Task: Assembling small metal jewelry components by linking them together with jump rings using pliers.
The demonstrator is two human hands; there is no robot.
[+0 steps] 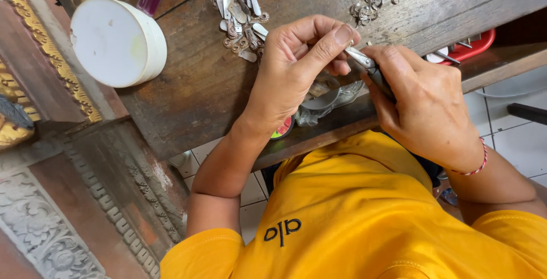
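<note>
Worn dark wood forms the workbench (188, 85), with a white round lid (117, 42) at its left and heaps of small metal pieces (239, 2) farther off. Both hands meet above the near edge. The left hand (296, 68) curls, thumb and forefinger pinched at the tool's tip. The right hand (424, 105) is closed around the pliers (367, 67), whose long axis slants up-left, nose toward the left fingers.

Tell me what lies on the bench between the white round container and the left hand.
In the head view, only bare dark wood lies between the white round container and the left hand. The pile of small metal pieces sits farther up the bench, above that stretch.
</note>
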